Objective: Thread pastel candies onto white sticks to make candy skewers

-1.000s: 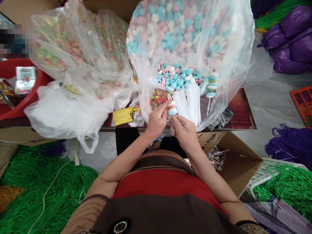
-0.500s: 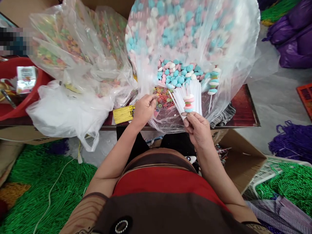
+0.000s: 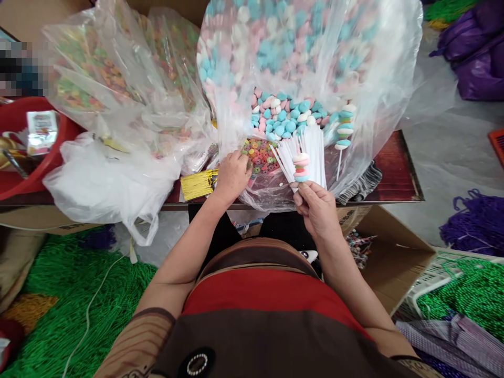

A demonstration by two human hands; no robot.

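My right hand (image 3: 316,208) is closed round the lower end of a white stick bearing stacked pastel candies, a candy skewer (image 3: 301,167), held upright in front of a bundle of white sticks (image 3: 308,153). My left hand (image 3: 233,176) reaches into a pile of small coloured ring candies (image 3: 263,155), fingers curled down on them. Behind lies a big clear bag of blue, pink and white candies (image 3: 285,118). A finished skewer (image 3: 343,134) leans inside that bag at the right.
Clear bags of coloured ring candy (image 3: 106,73) stand at the back left, with a white plastic bag (image 3: 106,184) in front. Gold twist ties (image 3: 199,184) lie by my left hand. A red basin (image 3: 23,157) sits far left. A cardboard box (image 3: 388,257) is below right.
My hands parted from working together on the skewer. The right hand carried the skewer rightwards and holds it upright; the left hand moved left and down onto the ring candies.
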